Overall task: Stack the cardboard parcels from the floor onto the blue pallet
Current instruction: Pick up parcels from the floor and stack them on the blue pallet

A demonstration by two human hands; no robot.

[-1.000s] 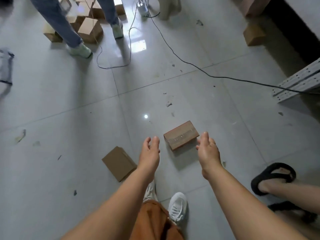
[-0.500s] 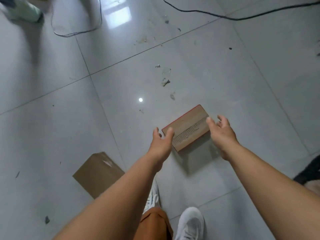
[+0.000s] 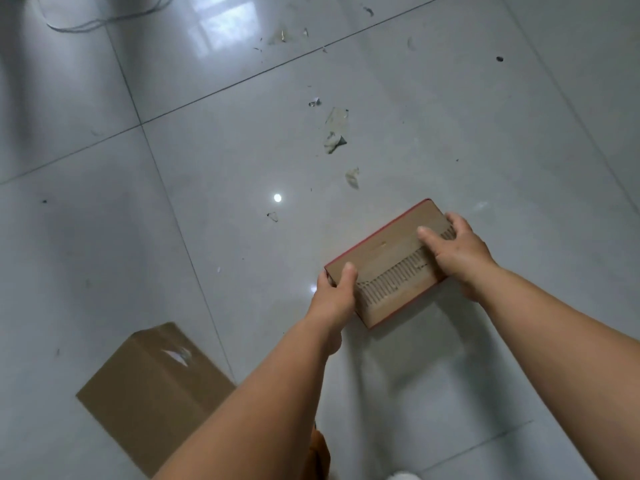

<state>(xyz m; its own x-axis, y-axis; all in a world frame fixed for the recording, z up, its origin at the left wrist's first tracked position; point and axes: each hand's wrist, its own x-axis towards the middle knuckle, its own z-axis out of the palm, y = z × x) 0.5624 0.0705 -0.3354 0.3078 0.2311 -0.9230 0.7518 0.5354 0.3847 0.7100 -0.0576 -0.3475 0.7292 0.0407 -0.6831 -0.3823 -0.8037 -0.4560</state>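
Note:
A small brown cardboard parcel (image 3: 388, 261) with a torn strip on top and a red edge lies on the grey tiled floor. My left hand (image 3: 334, 294) grips its near-left end, thumb on top. At the far-right end my right hand (image 3: 457, 251) grips it too, with the thumb laid across the top and the fingers round the side. A second, larger cardboard parcel (image 3: 152, 393) lies flat on the floor at lower left, away from both hands. No blue pallet is in view.
Scraps of paper and debris (image 3: 334, 140) are scattered on the tiles beyond the parcel. A thin cable (image 3: 104, 20) loops across the floor at top left. The tip of my white shoe (image 3: 403, 476) shows at the bottom edge.
Both hands reached down to the small parcel and closed on its two ends. The view moved lower and closer to the floor.

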